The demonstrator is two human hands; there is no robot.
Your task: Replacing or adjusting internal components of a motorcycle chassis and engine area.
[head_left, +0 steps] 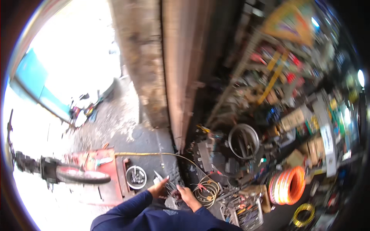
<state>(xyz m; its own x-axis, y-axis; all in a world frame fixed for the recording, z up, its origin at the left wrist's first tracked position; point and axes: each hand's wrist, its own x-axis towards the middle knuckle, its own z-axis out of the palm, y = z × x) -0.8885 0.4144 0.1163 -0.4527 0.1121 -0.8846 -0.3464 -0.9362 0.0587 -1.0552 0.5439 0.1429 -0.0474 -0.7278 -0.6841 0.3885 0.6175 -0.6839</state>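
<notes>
**Two Hands Meet Over a Cluttered Workshop Floor**

You work with both hands close together, low in front of your dark blue shirt. Your left hand (pixel 157 189), fingers partly curled, is at a white piece with a thin pointed tip (pixel 156 179); blur makes it impossible to tell whether the fingers grip it. Your right hand (pixel 189 197), half-closed, meets a dark grey item (pixel 171 188) between the two hands, its hold likewise unclear. To the left, a white bowl (pixel 135 188) of metal parts stands beside the right edge of a red platform (pixel 111 189), with a spoked wheel (pixel 88 181) above that platform. A thin yellow hose (pixel 154 154) runs from near the platform's far right corner over the floor (pixel 150 138) to loose loops by your right hand. Farther right are a tool-filled tray (pixel 259 223), an orange coil (pixel 276 188) and a smaller yellow coil (pixel 296 218).
</notes>
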